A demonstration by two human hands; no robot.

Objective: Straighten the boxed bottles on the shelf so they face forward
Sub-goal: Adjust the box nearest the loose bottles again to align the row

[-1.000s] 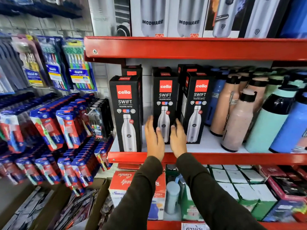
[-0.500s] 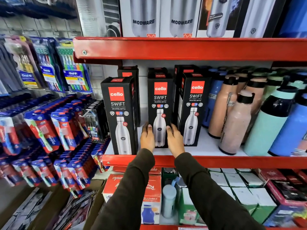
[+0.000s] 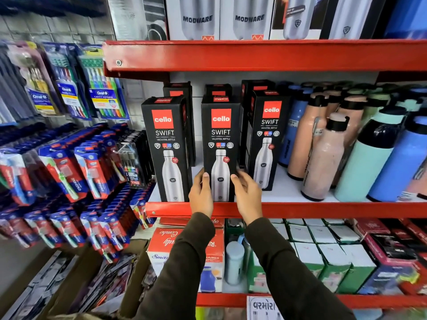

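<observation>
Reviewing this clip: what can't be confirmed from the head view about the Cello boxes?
- Middle box base: hidden by left hand and right hand.
- Back-row boxes: fronts hidden by the front row.
- Right box: small print unreadable.

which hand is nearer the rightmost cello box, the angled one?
Right. The right hand grips the middle cello box's right edge, directly beside the angled cello box. The left hand is on the middle box's left edge, a box-width farther away.
</observation>
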